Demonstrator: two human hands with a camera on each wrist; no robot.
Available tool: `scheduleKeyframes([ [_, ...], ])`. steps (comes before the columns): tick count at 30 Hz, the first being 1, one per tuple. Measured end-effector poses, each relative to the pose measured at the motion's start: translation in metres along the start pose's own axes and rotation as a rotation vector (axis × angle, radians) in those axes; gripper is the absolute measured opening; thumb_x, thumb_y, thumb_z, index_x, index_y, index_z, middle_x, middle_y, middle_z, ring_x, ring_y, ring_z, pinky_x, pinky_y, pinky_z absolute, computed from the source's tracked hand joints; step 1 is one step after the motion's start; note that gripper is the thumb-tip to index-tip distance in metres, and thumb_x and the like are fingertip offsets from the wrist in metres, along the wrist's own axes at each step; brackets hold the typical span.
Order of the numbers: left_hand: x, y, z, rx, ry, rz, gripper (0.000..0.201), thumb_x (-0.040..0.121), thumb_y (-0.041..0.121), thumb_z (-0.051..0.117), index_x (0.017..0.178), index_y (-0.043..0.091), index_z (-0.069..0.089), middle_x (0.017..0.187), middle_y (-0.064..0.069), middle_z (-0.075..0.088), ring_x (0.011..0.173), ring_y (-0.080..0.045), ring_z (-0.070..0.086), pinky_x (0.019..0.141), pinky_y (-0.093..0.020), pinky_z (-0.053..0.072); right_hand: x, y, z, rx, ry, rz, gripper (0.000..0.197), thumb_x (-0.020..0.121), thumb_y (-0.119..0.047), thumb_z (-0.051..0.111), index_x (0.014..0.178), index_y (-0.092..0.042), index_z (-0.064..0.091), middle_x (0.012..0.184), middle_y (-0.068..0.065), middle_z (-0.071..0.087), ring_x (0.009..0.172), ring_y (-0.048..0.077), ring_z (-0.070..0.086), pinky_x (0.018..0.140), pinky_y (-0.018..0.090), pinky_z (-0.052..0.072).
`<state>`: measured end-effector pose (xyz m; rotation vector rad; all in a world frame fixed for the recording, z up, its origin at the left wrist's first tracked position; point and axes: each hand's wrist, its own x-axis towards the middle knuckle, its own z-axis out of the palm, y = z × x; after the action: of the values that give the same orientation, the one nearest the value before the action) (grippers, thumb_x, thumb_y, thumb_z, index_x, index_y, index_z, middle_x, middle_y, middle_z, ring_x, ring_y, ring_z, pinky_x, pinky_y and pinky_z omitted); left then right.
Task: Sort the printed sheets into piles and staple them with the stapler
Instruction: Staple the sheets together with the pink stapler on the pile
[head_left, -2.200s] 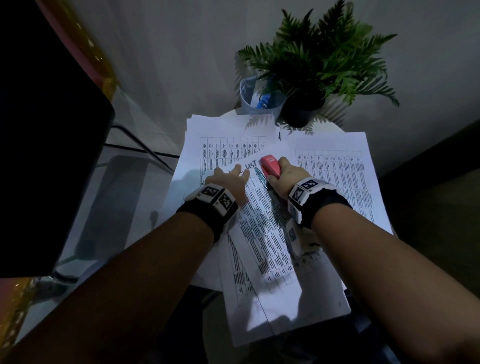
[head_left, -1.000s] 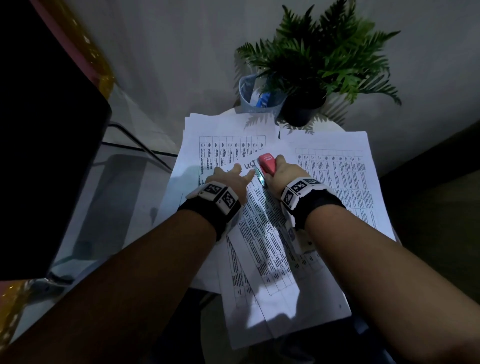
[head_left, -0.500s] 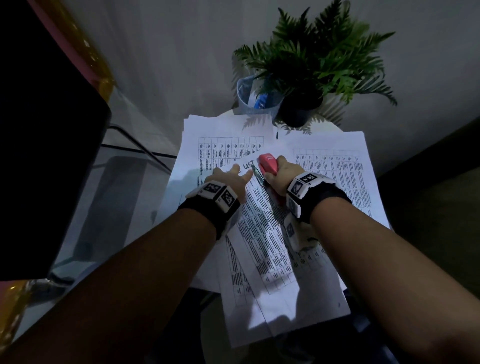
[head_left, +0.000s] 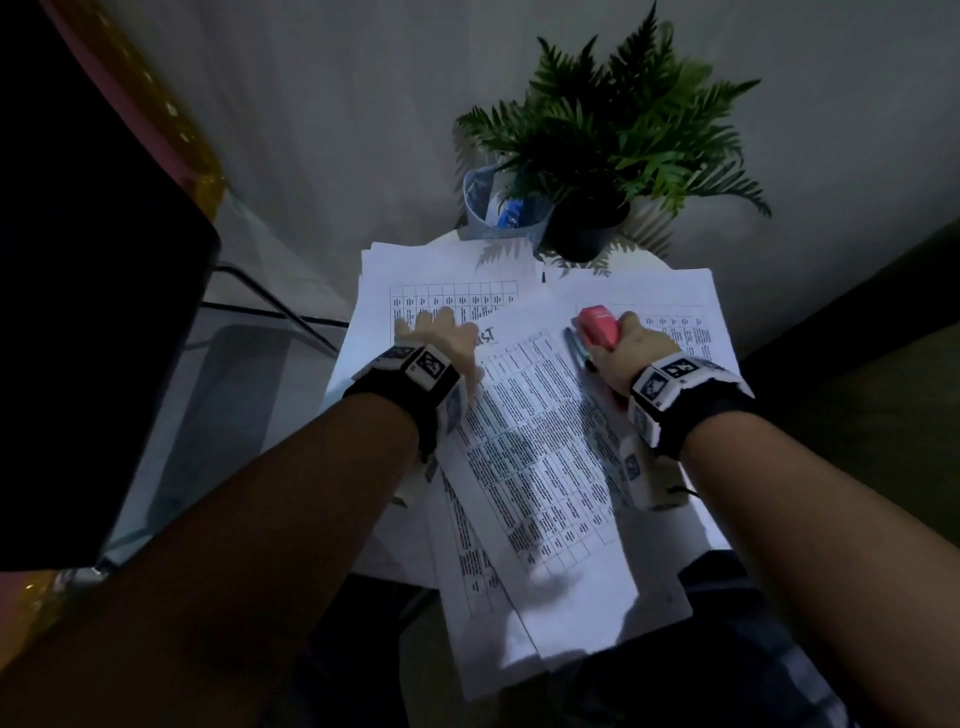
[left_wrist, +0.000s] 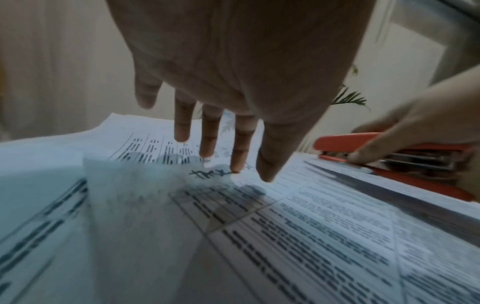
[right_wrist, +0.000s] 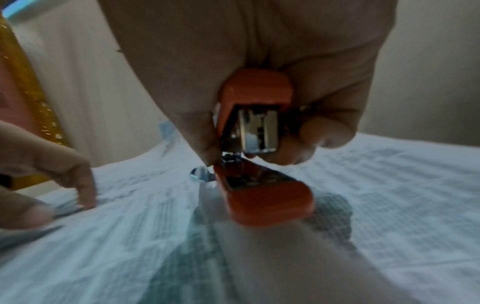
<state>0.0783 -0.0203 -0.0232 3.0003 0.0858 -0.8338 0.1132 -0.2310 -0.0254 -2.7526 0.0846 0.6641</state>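
While the right hand (head_left: 626, 351) grips the stapler (head_left: 598, 326), both hands have separated, left hand (head_left: 441, 345) flat, fingers spread.

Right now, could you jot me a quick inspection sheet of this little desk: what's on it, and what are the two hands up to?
Surface: small white table, almost wholly covered by paper.
Job's things: printed sheets in overlapping piles, the top one skewed; red stapler over their right side, mouth open, no paper in it.
Clutter: pen lying beside the stapler; potted fern; plastic cup holding blue items.
Hands: left hand spread, fingers touching the sheets; right hand grips the stapler.
Cables: nothing seen.
Surroundings: grey wall behind; glass-topped table on the left; dim light.
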Motion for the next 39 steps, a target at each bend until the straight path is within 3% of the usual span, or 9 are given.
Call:
scheduleKeyframes([
  [6, 0.008, 0.0, -0.001, -0.146, -0.029, -0.157, 0.085, 0.066, 0.049, 0.078, 0.129, 0.014, 0.034, 0.131, -0.011, 0.042, 0.124, -0.034, 0.04, 0.097, -0.049, 0.041, 0.002, 0.034, 0.0, -0.022, -0.01, 0.156, 0.045, 0.092, -0.031, 0.052, 0.125, -0.006, 0.036, 0.114, 0.022, 0.059, 0.093, 0.034, 0.057, 0.079, 0.036, 0.042],
  [10, 0.004, -0.003, -0.014, -0.164, -0.146, -0.133, 0.064, 0.072, 0.046, 0.076, 0.117, 0.008, 0.051, 0.112, -0.011, 0.057, 0.099, -0.028, 0.055, 0.077, -0.038, 0.048, -0.008, 0.031, -0.005, -0.047, 0.036, 0.142, 0.058, 0.087, -0.039, 0.056, 0.13, -0.007, 0.036, 0.127, 0.021, 0.047, 0.113, 0.036, 0.052, 0.089, 0.04, 0.043],
  [12, 0.0, -0.004, -0.015, -0.253, -0.133, -0.116, 0.054, 0.085, 0.035, 0.066, 0.128, 0.007, 0.047, 0.126, -0.013, 0.054, 0.106, -0.029, 0.055, 0.083, -0.036, 0.046, -0.017, 0.025, -0.015, -0.031, 0.115, 0.094, 0.058, 0.087, -0.041, 0.056, 0.133, -0.012, 0.037, 0.131, 0.017, 0.04, 0.12, 0.036, 0.045, 0.094, 0.042, 0.041],
  [15, -0.015, -0.008, -0.017, -0.445, 0.023, -0.098, 0.041, 0.093, 0.028, 0.051, 0.131, 0.013, 0.048, 0.132, -0.01, 0.054, 0.113, -0.028, 0.053, 0.092, -0.033, 0.042, -0.033, 0.011, -0.028, 0.124, 0.275, -0.049, 0.034, 0.085, -0.036, 0.059, 0.113, -0.017, 0.053, 0.119, 0.012, 0.048, 0.11, 0.032, 0.05, 0.087, 0.037, 0.043],
  [20, -0.058, -0.011, -0.027, -0.622, 0.28, 0.01, 0.011, 0.089, 0.032, 0.052, 0.084, 0.023, 0.057, 0.085, -0.002, 0.065, 0.084, -0.027, 0.061, 0.073, -0.03, 0.046, -0.064, -0.019, -0.033, 0.488, 0.134, -0.152, 0.012, 0.084, -0.027, 0.064, 0.087, -0.015, 0.062, 0.08, 0.001, 0.062, 0.074, 0.019, 0.057, 0.067, 0.025, 0.043],
  [25, -0.1, -0.002, -0.03, -0.623, 0.395, 0.07, 0.036, 0.081, 0.047, 0.046, 0.103, 0.024, 0.061, 0.105, -0.002, 0.068, 0.098, -0.027, 0.062, 0.088, -0.04, 0.049, -0.101, -0.038, -0.03, 0.647, 0.024, -0.171, 0.026, 0.085, -0.033, 0.066, 0.088, -0.007, 0.071, 0.075, 0.002, 0.064, 0.058, 0.009, 0.053, 0.048, 0.01, 0.041],
  [28, -0.119, 0.006, -0.03, -0.588, 0.435, 0.081, 0.024, 0.09, 0.037, 0.05, 0.108, 0.025, 0.059, 0.108, -0.001, 0.068, 0.102, -0.026, 0.059, 0.09, -0.036, 0.046, -0.122, -0.046, -0.032, 0.82, -0.029, -0.151, 0.038, 0.085, -0.038, 0.065, 0.09, -0.001, 0.07, 0.077, 0.009, 0.065, 0.061, 0.016, 0.055, 0.057, 0.02, 0.044],
  [33, -0.149, 0.02, -0.032, -0.584, 0.481, 0.149, 0.018, 0.093, 0.032, 0.049, 0.105, 0.025, 0.059, 0.102, -0.002, 0.068, 0.099, -0.026, 0.059, 0.09, -0.037, 0.041, -0.145, -0.042, -0.04, 0.978, -0.029, -0.096, 0.018, 0.083, -0.027, 0.069, 0.077, -0.01, 0.068, 0.067, 0.004, 0.061, 0.054, 0.012, 0.053, 0.038, 0.01, 0.038],
  [39, -0.17, 0.03, -0.034, -0.607, 0.5, 0.193, 0.014, 0.094, 0.032, 0.048, 0.101, 0.029, 0.06, 0.098, 0.001, 0.068, 0.096, -0.024, 0.059, 0.093, -0.039, 0.041, -0.159, -0.035, -0.043, 1.023, 0.02, -0.056, 0.015, 0.079, -0.02, 0.07, 0.08, -0.004, 0.07, 0.072, 0.012, 0.059, 0.064, 0.02, 0.054, 0.056, 0.025, 0.044],
])
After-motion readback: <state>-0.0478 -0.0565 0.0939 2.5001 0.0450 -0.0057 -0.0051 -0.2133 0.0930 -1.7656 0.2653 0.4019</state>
